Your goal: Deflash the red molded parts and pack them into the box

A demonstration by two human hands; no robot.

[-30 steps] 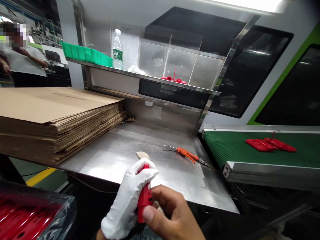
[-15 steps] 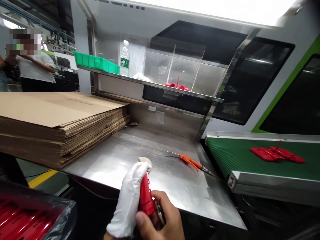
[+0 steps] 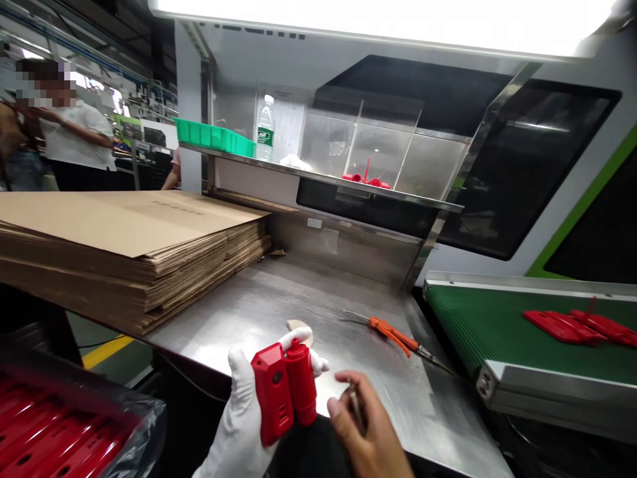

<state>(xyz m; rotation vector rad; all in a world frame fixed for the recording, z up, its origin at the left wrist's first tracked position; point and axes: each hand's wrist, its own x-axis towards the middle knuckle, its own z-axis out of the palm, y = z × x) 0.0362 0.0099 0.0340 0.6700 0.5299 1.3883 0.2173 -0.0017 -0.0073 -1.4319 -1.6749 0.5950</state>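
Note:
My left hand [image 3: 239,411], in a white glove, is closed around red moulded plastic parts above the front of the metal table. One is a flat angular shell [image 3: 271,398] with a hole and slots; beside it stands a ribbed cylindrical part [image 3: 301,385]. Whether the two are joined I cannot tell. Just right of them and apart, my bare right hand [image 3: 371,431] has its fingers curled round a small, thin metallic object [image 3: 356,408], mostly hidden and of a kind I cannot make out. Behind the glove lies a beige rounded piece [image 3: 293,324], partly covered.
An orange air blow gun [image 3: 393,335] lies on the metal table [image 3: 328,285]. Stacked cardboard [image 3: 199,265] stands left, a bag of red parts [image 3: 64,431] below it. Red mouldings [image 3: 567,326] rest on the green conveyor [image 3: 468,312]. The shelf holds a green bin [image 3: 213,138] and bottle [image 3: 265,129].
My left hand has turned the red parts so their faces show toward me. My right hand has moved away from them to the right. The camera view has shifted slightly.

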